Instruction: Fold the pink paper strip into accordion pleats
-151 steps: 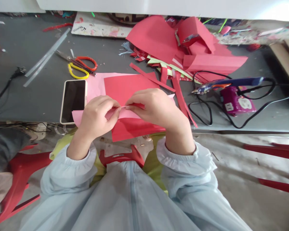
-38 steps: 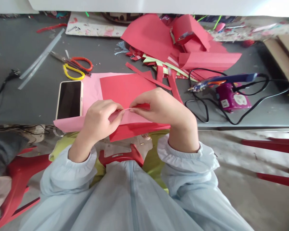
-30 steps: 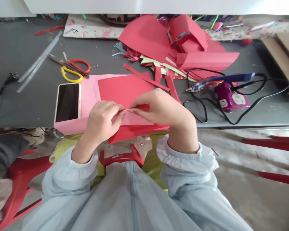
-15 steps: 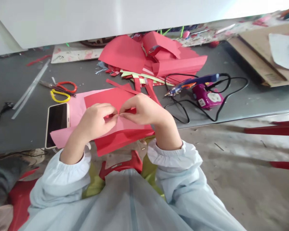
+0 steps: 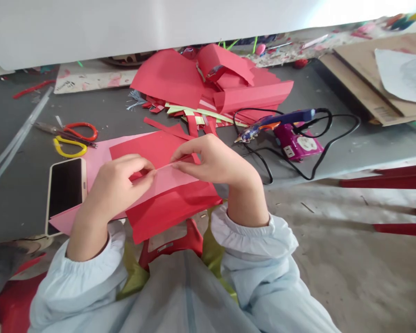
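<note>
The left hand (image 5: 119, 181) and right hand (image 5: 213, 159), nearly touching a second ago, now stand slightly apart, each pinching the raised crease (image 5: 164, 166) of a pale-pink paper sheet (image 5: 173, 180) along the grey bench's (image 5: 367, 141) front edge, so more crease shows, perhaps being worked outward. Crumpled red paper offcuts (image 5: 173, 78) heap toward the back edge; a red plastic stool (image 5: 190, 241) stands below on the bare concrete floor (image 5: 333, 263).

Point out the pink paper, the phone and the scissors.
Pink paper (image 5: 169, 181): head view, just in front of its pinched edge.
Phone (image 5: 65, 187): head view, on its dark screen.
Scissors (image 5: 69, 136): head view, between the handle loops.
</note>
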The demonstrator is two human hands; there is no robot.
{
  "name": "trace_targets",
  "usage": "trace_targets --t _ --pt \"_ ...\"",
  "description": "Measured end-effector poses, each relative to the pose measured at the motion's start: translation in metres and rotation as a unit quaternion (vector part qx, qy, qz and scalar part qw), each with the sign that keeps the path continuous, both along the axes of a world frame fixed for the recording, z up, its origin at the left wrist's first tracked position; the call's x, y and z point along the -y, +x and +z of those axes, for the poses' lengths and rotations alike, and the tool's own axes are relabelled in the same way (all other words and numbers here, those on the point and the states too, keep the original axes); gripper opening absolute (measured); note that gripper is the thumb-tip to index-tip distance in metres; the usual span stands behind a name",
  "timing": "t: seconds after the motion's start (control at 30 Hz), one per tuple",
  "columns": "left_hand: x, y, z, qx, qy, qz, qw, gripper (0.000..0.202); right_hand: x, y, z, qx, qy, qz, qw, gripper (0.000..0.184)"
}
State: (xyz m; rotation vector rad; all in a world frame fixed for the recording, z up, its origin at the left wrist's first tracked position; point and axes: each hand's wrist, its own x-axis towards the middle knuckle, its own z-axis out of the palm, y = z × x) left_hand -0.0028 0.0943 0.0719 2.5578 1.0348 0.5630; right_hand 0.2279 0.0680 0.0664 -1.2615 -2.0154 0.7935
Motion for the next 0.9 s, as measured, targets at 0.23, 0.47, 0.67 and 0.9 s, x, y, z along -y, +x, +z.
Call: trace_targets --t 0.23,0.47,0.67,0.9 --pt "0.001 0.007 -0.005 0.023 0.014 0.013 1.0 0.014 0.0 -0.009 -0.002 -0.002 0.005 0.007 1.0 0.014" --pt "0.003 0.002 -0.012 0.005 0.027 0.018 0.999 0.018 0.001 -0.006 -0.006 -0.006 -0.012 -0.004 1.0 0.012" --pt "0.006 -0.003 -0.017 0.013 0.027 0.007 1.0 0.014 0.002 -0.004 -0.012 -0.005 -0.02 -0.001 1.0 0.011" --pt "0.009 -0.001 -0.021 0.012 0.041 0.016 0.999 0.021 0.003 -0.011 -0.017 -0.007 -0.034 0.005 0.999 0.014"
